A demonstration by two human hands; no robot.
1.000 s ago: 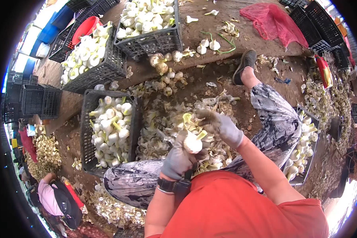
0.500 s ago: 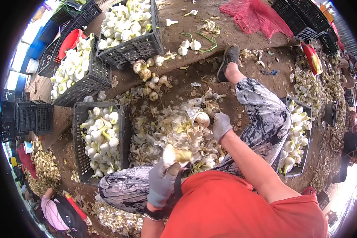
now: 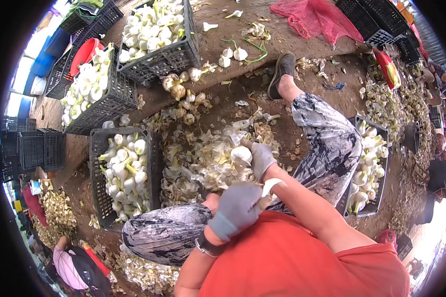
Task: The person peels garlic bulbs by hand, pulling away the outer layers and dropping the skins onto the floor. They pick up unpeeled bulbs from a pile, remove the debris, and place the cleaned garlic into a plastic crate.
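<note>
My left hand [image 3: 237,207], in a grey glove, is closed in front of my red shirt, its back toward the camera. A pale piece of garlic stem or peel [image 3: 268,192] sticks out on its right side; the rest of what it grips is hidden. Just above, my gloved right hand [image 3: 263,159] is wrapped round the stem of a white garlic bulb [image 3: 241,156], the bulb pointing left. Both hands are over the heap of garlic peelings [image 3: 203,158] between my legs.
Black crates of trimmed garlic stand at my left [image 3: 126,173], at my right [image 3: 366,171], and ahead [image 3: 158,59]. Loose bulbs [image 3: 177,90] lie on the ground near a pink mesh bag [image 3: 317,20]. Another person [image 3: 77,267] is at lower left.
My left hand has moved right and turned over, hiding most of the garlic it held. My right hand and its bulb have shifted slightly left and down.
</note>
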